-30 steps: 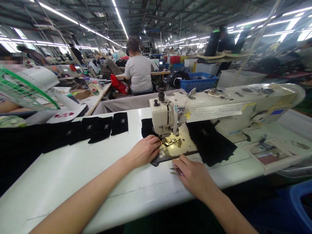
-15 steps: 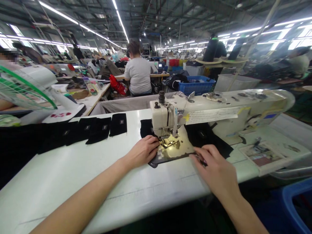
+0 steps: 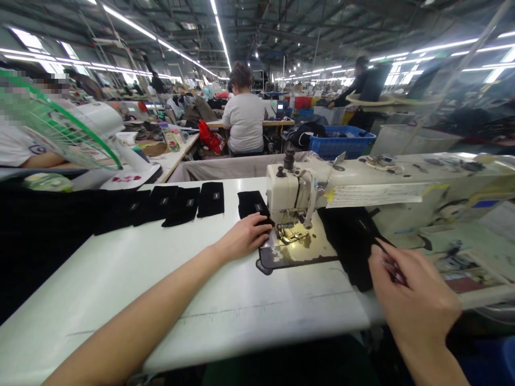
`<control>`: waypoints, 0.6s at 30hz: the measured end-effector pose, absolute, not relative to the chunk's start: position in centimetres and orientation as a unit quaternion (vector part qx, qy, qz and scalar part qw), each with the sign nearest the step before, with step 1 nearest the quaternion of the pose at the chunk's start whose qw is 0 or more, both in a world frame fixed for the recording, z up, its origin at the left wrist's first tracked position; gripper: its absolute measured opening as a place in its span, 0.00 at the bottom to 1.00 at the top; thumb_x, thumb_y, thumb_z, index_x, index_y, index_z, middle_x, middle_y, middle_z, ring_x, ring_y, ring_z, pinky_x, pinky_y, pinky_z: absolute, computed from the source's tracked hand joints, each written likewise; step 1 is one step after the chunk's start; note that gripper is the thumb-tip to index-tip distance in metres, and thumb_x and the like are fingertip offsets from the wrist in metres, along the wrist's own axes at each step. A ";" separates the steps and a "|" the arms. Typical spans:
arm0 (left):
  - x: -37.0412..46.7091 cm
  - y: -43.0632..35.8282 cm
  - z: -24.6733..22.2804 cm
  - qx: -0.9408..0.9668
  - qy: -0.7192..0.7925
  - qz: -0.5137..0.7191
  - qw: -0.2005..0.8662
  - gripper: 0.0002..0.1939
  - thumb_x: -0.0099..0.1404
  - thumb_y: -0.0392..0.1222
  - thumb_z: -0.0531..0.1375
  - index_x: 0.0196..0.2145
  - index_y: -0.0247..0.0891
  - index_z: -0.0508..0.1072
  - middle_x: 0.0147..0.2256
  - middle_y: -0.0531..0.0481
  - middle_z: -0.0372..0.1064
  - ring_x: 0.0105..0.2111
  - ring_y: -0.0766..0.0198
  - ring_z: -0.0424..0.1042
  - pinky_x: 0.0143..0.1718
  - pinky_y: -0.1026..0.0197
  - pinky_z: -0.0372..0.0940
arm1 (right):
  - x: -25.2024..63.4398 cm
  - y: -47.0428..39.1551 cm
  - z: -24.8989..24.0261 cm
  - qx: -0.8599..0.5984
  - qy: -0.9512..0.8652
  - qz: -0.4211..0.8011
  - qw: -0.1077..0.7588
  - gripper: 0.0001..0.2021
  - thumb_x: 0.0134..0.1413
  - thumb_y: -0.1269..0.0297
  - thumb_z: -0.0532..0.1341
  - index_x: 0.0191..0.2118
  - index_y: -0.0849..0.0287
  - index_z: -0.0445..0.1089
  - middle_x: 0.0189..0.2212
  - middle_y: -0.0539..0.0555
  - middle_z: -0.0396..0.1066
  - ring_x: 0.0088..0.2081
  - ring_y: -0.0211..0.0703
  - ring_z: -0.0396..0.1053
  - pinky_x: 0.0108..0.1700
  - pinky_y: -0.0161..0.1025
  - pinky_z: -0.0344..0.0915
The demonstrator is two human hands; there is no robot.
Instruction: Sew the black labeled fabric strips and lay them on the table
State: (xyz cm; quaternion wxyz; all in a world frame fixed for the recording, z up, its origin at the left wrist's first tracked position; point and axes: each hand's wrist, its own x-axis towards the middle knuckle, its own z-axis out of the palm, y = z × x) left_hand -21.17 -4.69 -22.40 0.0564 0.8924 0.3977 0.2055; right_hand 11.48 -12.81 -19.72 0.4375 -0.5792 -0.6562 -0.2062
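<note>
My left hand [image 3: 245,236] lies at the left of the sewing machine's needle area, fingers stretched out over the near edge of a small black fabric piece [image 3: 251,202] with a pale label. Right of the machine head, my right hand [image 3: 416,292] is closed, its fingertips at the edge of a larger black cloth [image 3: 348,236]. A small dark object with a reddish part [image 3: 396,271] shows inside that hand; its kind is unclear. Between the hands are the sewing machine [image 3: 287,195] and its worn, lit metal plate [image 3: 317,244].
Several labelled black pieces [image 3: 211,199] lie in an overlapping row on the white table [image 3: 161,289]. A fan [image 3: 108,126] stands at left. Behind the machine are a blue basket [image 3: 341,140] and a seated person [image 3: 243,115]. A parts tray [image 3: 466,268] sits at right.
My right hand has moved right, from the plate's corner to the black cloth, which now reaches nearer the front edge. The left hand stays beside the needle area. The view has turned slightly left.
</note>
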 end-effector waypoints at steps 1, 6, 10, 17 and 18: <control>-21.8 -4.2 -22.5 0.891 0.403 0.203 0.057 0.17 0.74 0.42 0.52 0.54 0.37 0.75 0.56 0.37 0.67 0.57 0.51 0.67 0.60 0.45 0.64 | 10.9 -13.5 -19.3 -0.556 -0.677 -0.211 0.434 0.09 0.64 0.64 0.61 0.46 0.59 0.76 0.31 0.52 0.76 0.26 0.38 0.70 0.29 0.37 0.60; -25.7 -1.6 -22.7 0.866 0.464 0.185 0.027 0.17 0.73 0.43 0.52 0.52 0.36 0.76 0.56 0.38 0.68 0.56 0.51 0.68 0.59 0.46 0.65 | 6.7 -17.8 -19.9 -0.399 -0.825 -0.122 0.382 0.11 0.65 0.67 0.60 0.51 0.62 0.73 0.27 0.50 0.73 0.25 0.37 0.68 0.30 0.39 0.57; -25.3 -2.6 -21.7 0.817 0.542 0.189 -0.053 0.14 0.70 0.39 0.54 0.44 0.33 0.78 0.48 0.36 0.72 0.49 0.49 0.72 0.52 0.44 0.68 | 3.3 -19.8 -23.2 -0.349 -0.856 -0.060 0.377 0.11 0.66 0.69 0.54 0.46 0.63 0.73 0.24 0.51 0.70 0.23 0.40 0.67 0.26 0.41 0.54; -17.3 -11.8 -20.7 0.844 0.501 0.184 0.059 0.07 0.68 0.37 0.59 0.41 0.37 0.76 0.41 0.43 0.72 0.42 0.54 0.72 0.43 0.53 0.73 | 1.7 -19.9 -24.9 -0.331 -0.860 0.030 0.388 0.18 0.71 0.61 0.47 0.40 0.61 0.73 0.22 0.50 0.68 0.19 0.38 0.67 0.21 0.38 0.55; -16.8 -12.6 -21.0 0.848 0.500 0.167 0.048 0.09 0.67 0.36 0.59 0.44 0.36 0.76 0.44 0.42 0.72 0.44 0.52 0.72 0.45 0.50 0.73 | 2.1 -19.7 -24.7 -0.332 -0.859 0.055 0.386 0.19 0.71 0.56 0.49 0.41 0.61 0.73 0.23 0.50 0.69 0.20 0.38 0.68 0.22 0.37 0.57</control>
